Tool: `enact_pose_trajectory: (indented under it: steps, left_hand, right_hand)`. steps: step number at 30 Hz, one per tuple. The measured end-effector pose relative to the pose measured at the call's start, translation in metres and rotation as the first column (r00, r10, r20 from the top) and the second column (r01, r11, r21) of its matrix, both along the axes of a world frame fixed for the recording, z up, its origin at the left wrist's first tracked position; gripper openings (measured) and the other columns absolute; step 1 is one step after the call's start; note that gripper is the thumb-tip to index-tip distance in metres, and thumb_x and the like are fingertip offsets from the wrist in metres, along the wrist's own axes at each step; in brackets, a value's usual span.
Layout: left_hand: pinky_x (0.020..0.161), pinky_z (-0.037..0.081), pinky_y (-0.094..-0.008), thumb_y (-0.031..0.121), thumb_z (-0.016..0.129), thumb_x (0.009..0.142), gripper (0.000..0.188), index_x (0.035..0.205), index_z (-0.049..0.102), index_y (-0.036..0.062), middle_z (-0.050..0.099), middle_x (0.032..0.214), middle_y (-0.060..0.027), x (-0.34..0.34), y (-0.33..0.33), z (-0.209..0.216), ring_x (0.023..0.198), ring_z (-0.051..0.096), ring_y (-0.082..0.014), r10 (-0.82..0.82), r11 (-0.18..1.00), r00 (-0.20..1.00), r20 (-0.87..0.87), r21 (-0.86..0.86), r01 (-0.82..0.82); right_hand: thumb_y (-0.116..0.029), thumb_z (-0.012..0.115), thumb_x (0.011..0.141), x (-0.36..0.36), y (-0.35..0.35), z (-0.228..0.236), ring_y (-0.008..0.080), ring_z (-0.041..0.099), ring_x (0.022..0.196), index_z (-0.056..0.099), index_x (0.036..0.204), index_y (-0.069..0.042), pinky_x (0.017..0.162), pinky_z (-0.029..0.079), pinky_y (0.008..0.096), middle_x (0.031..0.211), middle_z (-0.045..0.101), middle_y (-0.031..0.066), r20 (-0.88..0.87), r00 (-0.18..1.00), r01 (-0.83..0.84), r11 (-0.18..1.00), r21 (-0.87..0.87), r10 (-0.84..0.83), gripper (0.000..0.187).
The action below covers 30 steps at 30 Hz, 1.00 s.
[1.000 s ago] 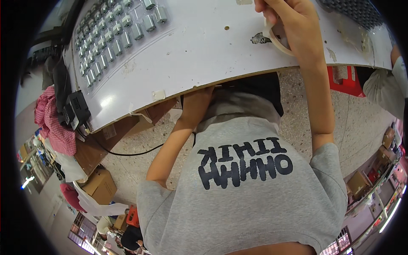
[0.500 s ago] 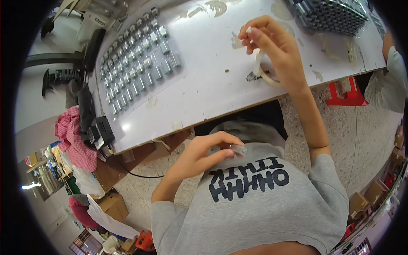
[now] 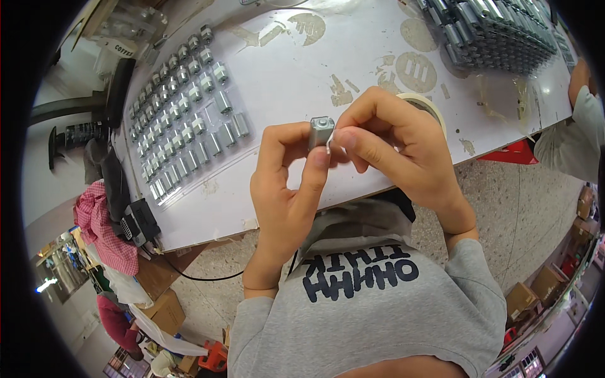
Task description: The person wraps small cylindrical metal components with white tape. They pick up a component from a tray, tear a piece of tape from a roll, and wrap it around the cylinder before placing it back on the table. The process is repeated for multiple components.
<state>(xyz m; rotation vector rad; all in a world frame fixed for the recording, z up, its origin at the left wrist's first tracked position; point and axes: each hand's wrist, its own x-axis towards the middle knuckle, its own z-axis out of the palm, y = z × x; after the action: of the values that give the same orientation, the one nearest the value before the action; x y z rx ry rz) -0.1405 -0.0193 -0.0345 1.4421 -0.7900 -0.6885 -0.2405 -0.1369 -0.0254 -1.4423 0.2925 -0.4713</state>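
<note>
- Head view: the small silver motor (image 3: 321, 131) is just past 12 o'clock from the picture's middle, held over the table (image 3: 277, 82) with one end face up.
- The left hand (image 3: 282, 176) is partly curled, thumb and forefinger pinching the motor.
- The right hand (image 3: 397, 148), towards 3 o'clock from the motor, has thumb and forefinger closed on a thin white strip (image 3: 329, 142); whether the strip touches the metal is hard to tell.
- A tape roll (image 3: 435, 108) lies at 1 o'clock from that hand, a clear motor tray (image 3: 211, 116) at 9 o'clock from the motor, stacked motors (image 3: 498, 38) at 2 o'clock.
- The step in hand looks like fitting the strip to the motor's side; this calls for a steady left pinch and careful lining-up by the right.
</note>
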Motion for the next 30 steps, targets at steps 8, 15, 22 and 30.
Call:
enact_pose_trajectory:
  steps: [8, 15, 22, 30]
  left_hand:
    - [0.072, 0.044, -0.0247, 0.006, 0.057, 0.081, 0.025, 0.104, 0.051, -0.0022, 0.057, 0.091, -0.0093, 0.002, -0.004, -0.003, 0.078, 0.055, -0.0128, 0.087, 0.996, 0.973, 0.213, -0.017, -0.086]
    - [0.068, 0.045, -0.0237, 0.0, 0.064, 0.072, 0.047, 0.116, 0.05, 0.0006, 0.06, 0.097, -0.0094, 0.006, -0.004, 0.0, 0.074, 0.056, -0.0136, 0.077, 0.997, 0.904, 0.42, -0.015, -0.078]
    - [0.064, 0.046, -0.0231, -0.001, 0.067, 0.066, 0.046, 0.11, 0.055, 0.0018, 0.062, 0.092, -0.0092, 0.007, -0.001, 0.005, 0.07, 0.057, -0.0134, 0.07, 0.997, 0.898, 0.433, -0.011, -0.072]
    - [0.063, 0.047, -0.0224, 0.0, 0.068, 0.069, 0.032, 0.1, 0.059, -0.0009, 0.062, 0.088, -0.0083, 0.008, 0.0, 0.005, 0.07, 0.057, -0.0124, 0.086, 0.996, 0.918, 0.387, -0.006, -0.091]
  right_hand:
    - [-0.005, 0.057, 0.082, 0.007, -0.003, 0.0, 0.0033, 0.048, 0.058, 0.051, 0.081, 0.0, 0.05, 0.036, 0.0157, 0.07, 0.055, 0.0015, -0.031, 0.999, -0.01, 1.0, -0.02, 0.009, 0.008]
    - [-0.006, 0.062, 0.078, 0.009, -0.005, 0.002, 0.0023, 0.048, 0.058, 0.051, 0.076, -0.002, 0.048, 0.034, 0.0151, 0.068, 0.054, -0.0002, -0.049, 0.998, -0.036, 0.999, 0.017, 0.037, 0.012]
    - [-0.009, 0.06, 0.08, 0.008, -0.01, 0.005, 0.0025, 0.049, 0.062, 0.051, 0.078, -0.001, 0.053, 0.041, 0.0165, 0.068, 0.053, 0.0004, -0.07, 0.987, -0.137, 0.988, 0.069, 0.141, 0.013]
    - [-0.01, 0.061, 0.08, 0.008, -0.01, 0.005, 0.002, 0.049, 0.063, 0.051, 0.077, -0.001, 0.054, 0.04, 0.0157, 0.069, 0.053, -0.0001, -0.04, 0.989, -0.139, 0.986, 0.097, 0.143, 0.013]
